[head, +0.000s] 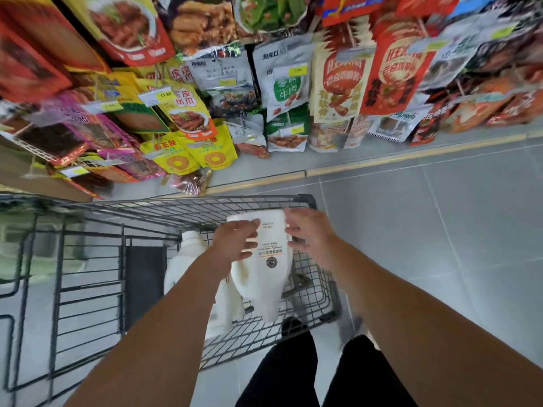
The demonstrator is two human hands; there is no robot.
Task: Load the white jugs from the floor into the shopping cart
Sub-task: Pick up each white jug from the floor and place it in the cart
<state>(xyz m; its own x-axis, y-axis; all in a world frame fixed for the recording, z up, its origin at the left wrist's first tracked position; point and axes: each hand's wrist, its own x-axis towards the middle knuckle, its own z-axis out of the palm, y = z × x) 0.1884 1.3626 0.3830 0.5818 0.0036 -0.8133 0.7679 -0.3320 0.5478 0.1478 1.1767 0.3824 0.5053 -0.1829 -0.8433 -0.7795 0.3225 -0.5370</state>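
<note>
A white jug (266, 277) with a printed label lies tilted inside the black wire shopping cart (188, 202), its cap end pointing toward me. My left hand (236, 240) lies against the jug's left side near its base, fingers spread and fairly straight. My right hand (305, 230) sits at the jug's right edge with relaxed fingers; whether it touches is unclear. A second white jug (188, 259) stands in the cart to the left, partly hidden by my left forearm.
Hanging snack packets (282, 83) fill the store shelves beyond the cart. Grey tiled floor (426, 230) opens to the right, edged by a yellow strip. My dark trouser legs (293, 371) stand at the cart's near side.
</note>
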